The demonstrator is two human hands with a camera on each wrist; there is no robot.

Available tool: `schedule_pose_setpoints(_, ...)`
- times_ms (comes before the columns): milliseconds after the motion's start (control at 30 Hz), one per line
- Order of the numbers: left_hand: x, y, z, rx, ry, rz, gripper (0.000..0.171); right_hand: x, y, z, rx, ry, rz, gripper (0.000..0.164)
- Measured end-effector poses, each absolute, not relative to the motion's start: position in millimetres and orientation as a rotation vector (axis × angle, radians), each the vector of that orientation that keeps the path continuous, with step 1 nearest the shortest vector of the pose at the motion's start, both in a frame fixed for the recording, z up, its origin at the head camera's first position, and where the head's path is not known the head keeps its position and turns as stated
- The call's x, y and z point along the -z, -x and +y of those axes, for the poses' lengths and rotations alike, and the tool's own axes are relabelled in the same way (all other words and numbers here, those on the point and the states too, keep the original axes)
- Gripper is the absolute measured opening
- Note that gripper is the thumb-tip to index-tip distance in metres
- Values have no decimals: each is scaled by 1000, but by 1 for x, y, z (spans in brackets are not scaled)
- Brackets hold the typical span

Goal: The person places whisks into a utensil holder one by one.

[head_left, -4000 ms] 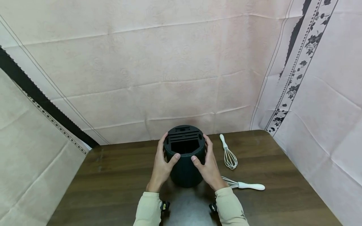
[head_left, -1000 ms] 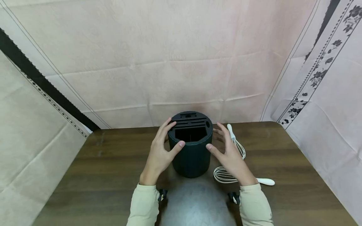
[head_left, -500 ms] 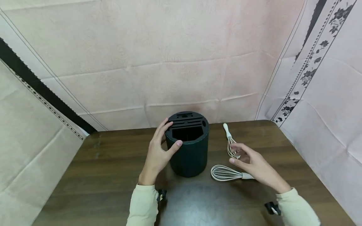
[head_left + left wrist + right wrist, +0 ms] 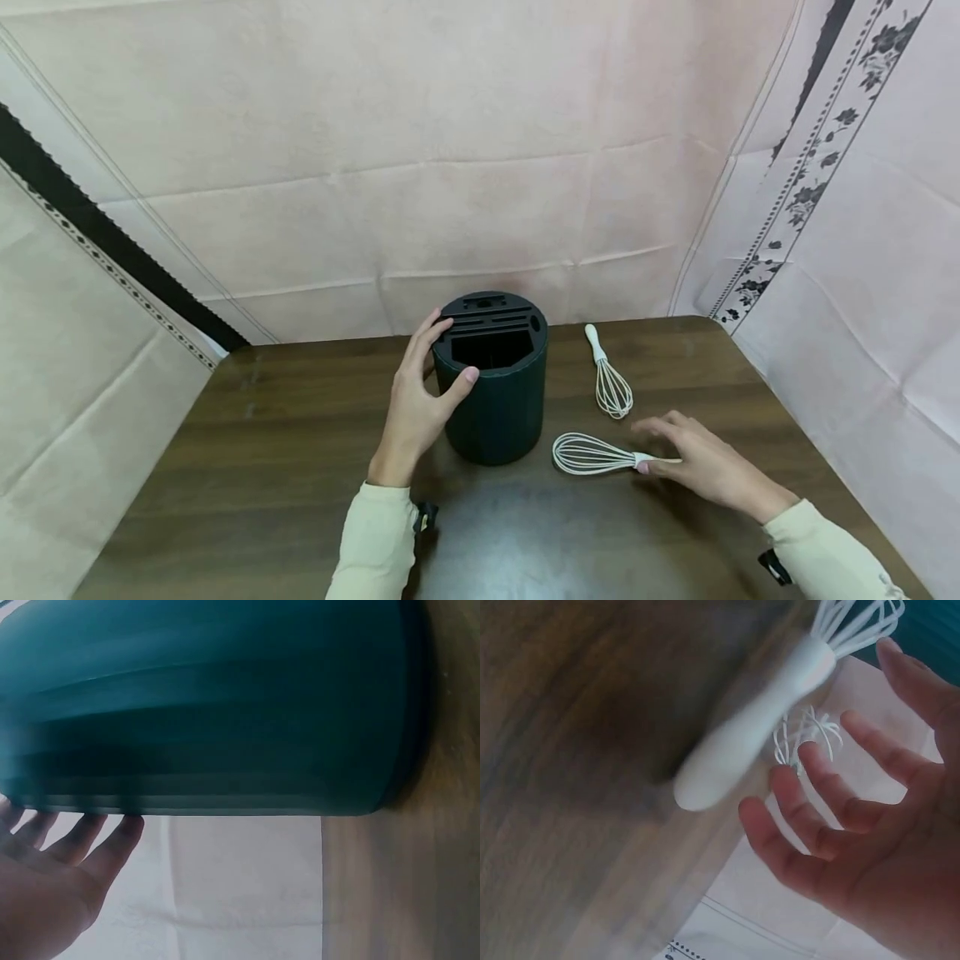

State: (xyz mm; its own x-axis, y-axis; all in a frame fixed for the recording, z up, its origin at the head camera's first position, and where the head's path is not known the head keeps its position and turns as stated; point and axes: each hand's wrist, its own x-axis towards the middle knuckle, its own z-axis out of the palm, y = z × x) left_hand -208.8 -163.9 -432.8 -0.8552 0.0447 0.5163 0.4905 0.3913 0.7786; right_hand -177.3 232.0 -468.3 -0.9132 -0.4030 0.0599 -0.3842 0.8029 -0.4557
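A dark green cylindrical utensil holder point(image 4: 498, 408) stands upright on the table, with slots and a large rectangular opening in its black top. My left hand point(image 4: 420, 400) rests on its left side, thumb at the front rim and fingers spread along the edge; the left wrist view shows the fingertips on the holder's wall point(image 4: 225, 720). To the right lies a white whisk point(image 4: 592, 455), wires toward the holder. My right hand point(image 4: 701, 458) hovers over its handle point(image 4: 742, 735), fingers spread and loosely bent, holding nothing. A second, smaller whisk point(image 4: 611, 383) lies farther back.
The brown wooden table point(image 4: 285, 467) reaches back to a pale cloth backdrop point(image 4: 420, 225), close behind the holder. More cloth point(image 4: 862, 350) with a floral border hangs along the right side, and another panel on the left.
Both hands held the holder at first. The right hand has let go and moved right, past the smaller whisk, down to the nearer whisk's handle. The left hand stays on the holder.
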Motion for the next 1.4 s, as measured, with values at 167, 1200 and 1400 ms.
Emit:
schedule_pose_setpoints(167, 432, 211, -162, 1443, 472, -2243, 68, 478, 180, 230, 656, 672, 2953, 49)
schedule_pose_setpoints(1200, 432, 205, -165, 1435, 460, -2258, 68, 488, 179, 214, 1099, 965, 2946, 21)
schedule_pose_setpoints(1400, 433, 206, -166, 1429, 447, -2263, 67, 489, 177, 206, 1275, 973, 2925, 25)
